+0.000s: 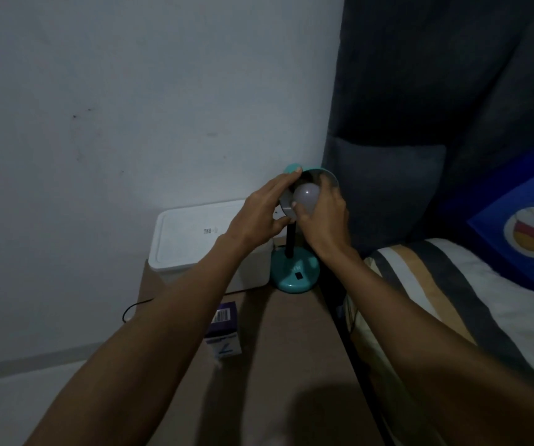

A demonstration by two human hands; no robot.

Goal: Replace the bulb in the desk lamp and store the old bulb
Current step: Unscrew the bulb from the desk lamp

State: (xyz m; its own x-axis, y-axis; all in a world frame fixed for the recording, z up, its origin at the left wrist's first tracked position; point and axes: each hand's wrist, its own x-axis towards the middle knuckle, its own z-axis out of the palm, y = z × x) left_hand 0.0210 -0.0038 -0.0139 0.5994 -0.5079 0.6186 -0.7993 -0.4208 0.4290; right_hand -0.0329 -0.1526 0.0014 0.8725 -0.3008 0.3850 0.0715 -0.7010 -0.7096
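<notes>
A teal desk lamp stands on a brown table, its round base (294, 273) near the table's far right corner and its shade (318, 177) tilted toward me. My left hand (264, 215) grips the shade's left rim. My right hand (322, 215) is wrapped around a white bulb (306, 196) that sits in the shade's mouth; whether the bulb is seated in the socket is hidden. A purple and white bulb box (224, 329) stands on the table nearer to me, partly behind my left forearm.
A white lidded box (188, 239) sits at the back of the brown table (275, 365), left of the lamp. A black cable (133, 309) hangs off the table's left edge. A bed with a striped cover (452, 284) and dark headboard lies to the right.
</notes>
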